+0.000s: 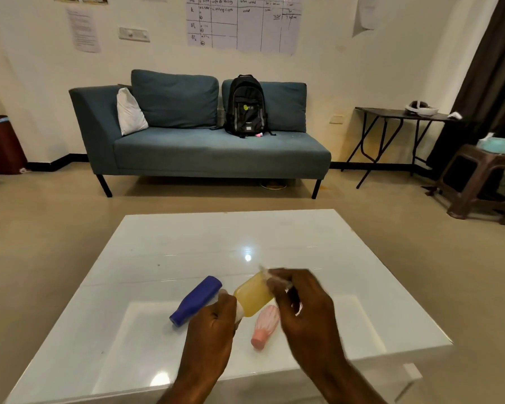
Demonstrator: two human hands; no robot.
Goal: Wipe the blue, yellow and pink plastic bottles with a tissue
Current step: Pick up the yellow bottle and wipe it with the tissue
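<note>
White table [187, 243], yellow bottle [252, 295] gripped by left fingers [226, 300], right fingers [277, 282] pinching tissue [264, 272] (blurred) against it

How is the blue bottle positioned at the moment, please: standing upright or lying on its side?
Lying on its side. The blue bottle rests lengthwise on the white table, neck end toward the camera, untouched by either hand.

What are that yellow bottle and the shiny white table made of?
Yellow bottle: probably translucent plastic with a soft satin finish; light glows through its body. White table: looks like glossy glass or lacquered board, since it mirrors a ceiling light. Which one is unclear.
</note>
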